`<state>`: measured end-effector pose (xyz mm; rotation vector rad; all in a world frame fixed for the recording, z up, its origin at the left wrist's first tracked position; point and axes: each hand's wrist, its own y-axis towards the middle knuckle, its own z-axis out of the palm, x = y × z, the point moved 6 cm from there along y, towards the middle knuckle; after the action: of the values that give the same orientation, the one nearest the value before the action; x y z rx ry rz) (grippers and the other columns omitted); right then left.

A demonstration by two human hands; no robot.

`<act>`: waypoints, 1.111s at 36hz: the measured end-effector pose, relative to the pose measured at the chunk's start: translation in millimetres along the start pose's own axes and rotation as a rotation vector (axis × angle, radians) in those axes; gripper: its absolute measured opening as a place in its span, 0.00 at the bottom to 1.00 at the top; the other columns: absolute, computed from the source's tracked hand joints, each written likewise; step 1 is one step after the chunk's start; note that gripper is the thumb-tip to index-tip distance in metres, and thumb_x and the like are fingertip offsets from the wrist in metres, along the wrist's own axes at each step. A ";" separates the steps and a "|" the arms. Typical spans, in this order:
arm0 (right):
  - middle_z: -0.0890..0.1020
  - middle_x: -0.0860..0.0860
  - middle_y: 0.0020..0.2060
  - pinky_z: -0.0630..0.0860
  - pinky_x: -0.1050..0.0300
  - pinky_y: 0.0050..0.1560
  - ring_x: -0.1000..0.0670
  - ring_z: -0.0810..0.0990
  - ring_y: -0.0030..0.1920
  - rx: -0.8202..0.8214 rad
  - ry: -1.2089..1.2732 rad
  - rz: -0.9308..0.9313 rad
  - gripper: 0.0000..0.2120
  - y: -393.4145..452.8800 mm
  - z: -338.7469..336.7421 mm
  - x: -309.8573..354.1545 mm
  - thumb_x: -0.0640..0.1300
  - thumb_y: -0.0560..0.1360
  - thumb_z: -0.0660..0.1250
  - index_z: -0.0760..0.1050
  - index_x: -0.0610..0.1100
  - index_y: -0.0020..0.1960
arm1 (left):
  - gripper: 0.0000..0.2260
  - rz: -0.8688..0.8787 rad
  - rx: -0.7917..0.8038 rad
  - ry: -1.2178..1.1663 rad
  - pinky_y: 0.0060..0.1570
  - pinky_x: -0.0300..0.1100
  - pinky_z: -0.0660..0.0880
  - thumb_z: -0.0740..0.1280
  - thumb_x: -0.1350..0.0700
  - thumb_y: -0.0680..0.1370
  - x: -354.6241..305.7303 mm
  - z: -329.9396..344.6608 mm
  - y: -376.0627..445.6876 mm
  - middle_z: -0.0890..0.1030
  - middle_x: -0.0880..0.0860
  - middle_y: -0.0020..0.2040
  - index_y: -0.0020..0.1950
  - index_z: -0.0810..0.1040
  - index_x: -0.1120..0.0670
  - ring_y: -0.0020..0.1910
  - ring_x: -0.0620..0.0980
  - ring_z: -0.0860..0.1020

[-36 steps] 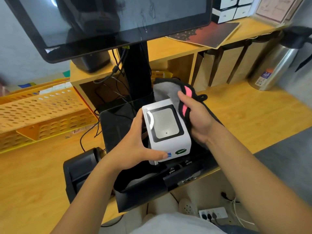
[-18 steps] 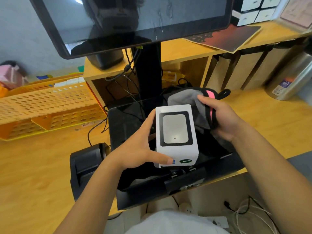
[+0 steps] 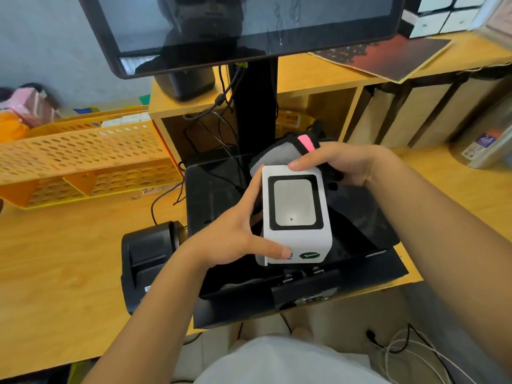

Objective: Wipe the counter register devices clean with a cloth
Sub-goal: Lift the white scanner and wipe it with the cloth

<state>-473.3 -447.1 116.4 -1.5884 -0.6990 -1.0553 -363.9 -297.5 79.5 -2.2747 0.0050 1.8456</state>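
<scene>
scanner: small white box [image 3: 296, 214] with a black-framed grey window on top and a tiny dot in it, plus a green sticker and a bit of blue on the near face. It's held up over the black register base [image 3: 216, 195], in the middle of the counter [image 3: 69, 267].
left hand: the left hand [image 3: 235, 239] grips the scanner's left side, thumb along the near bottom edge, fingers curled round the far side.
right hand: the right hand [image 3: 343, 164] pinches the cloth [image 3: 279, 156] against the scanner's far top edge, thumb tip on the white corner, fingers curled into the fabric.
cloth: grey with black trim and a pink stripe, bunched behind the scanner, touching it.
vs half a sec ago: the cloth hand has come in from the right side onto the scanner's back edge; the left grip looks the same.
basket: the yellow perforated basket [image 3: 83, 162] sits on the left of the counter; can't tell what's in it.
shelf: the wooden cubby [image 3: 166, 106] behind the base has cables and something yellow inside.
other gear: black printer [image 3: 149, 261] just left of the base, monitor [image 3: 249, 26] up top, steel flask [image 3: 487, 139] far right.
</scene>
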 end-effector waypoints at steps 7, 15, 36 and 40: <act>0.87 0.41 0.55 0.84 0.56 0.49 0.43 0.87 0.53 0.011 -0.161 0.020 0.22 10.0 -0.6 7.0 0.42 0.69 0.75 0.81 0.38 0.62 | 0.59 -0.025 -0.001 -0.039 0.74 0.55 0.71 0.82 0.61 0.70 2.5 1.7 -0.6 0.67 0.32 0.76 0.81 0.42 0.30 0.76 0.40 0.68; 0.88 0.46 0.49 0.83 0.58 0.45 0.47 0.88 0.49 -0.066 -0.014 -0.070 0.16 8.2 -2.0 0.0 0.40 0.67 0.75 0.83 0.45 0.54 | 0.60 0.043 -0.076 -0.074 0.77 0.58 0.65 0.83 0.55 0.67 -1.2 4.6 -4.0 0.62 0.40 0.81 0.76 0.41 0.22 0.79 0.43 0.65; 0.87 0.47 0.55 0.85 0.51 0.50 0.44 0.86 0.56 -0.636 0.531 -0.254 0.23 -35.1 49.8 -59.0 0.61 0.79 0.63 0.81 0.47 0.64 | 0.58 0.004 -0.056 -0.016 0.73 0.49 0.72 0.82 0.60 0.69 2.8 3.1 -2.4 0.68 0.33 0.75 0.79 0.45 0.28 0.73 0.37 0.70; 0.84 0.49 0.63 0.81 0.47 0.61 0.46 0.83 0.63 -0.572 0.637 -0.307 0.28 -46.8 73.5 -73.1 0.65 0.77 0.59 0.77 0.52 0.70 | 0.58 0.010 -0.069 -0.023 0.72 0.49 0.72 0.83 0.57 0.67 2.7 3.5 -2.8 0.69 0.32 0.72 0.79 0.46 0.27 0.73 0.38 0.70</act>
<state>-524.9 -358.3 67.6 -1.4847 -0.2030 -2.0025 -366.4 -293.9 76.6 -2.3025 -0.0523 1.9054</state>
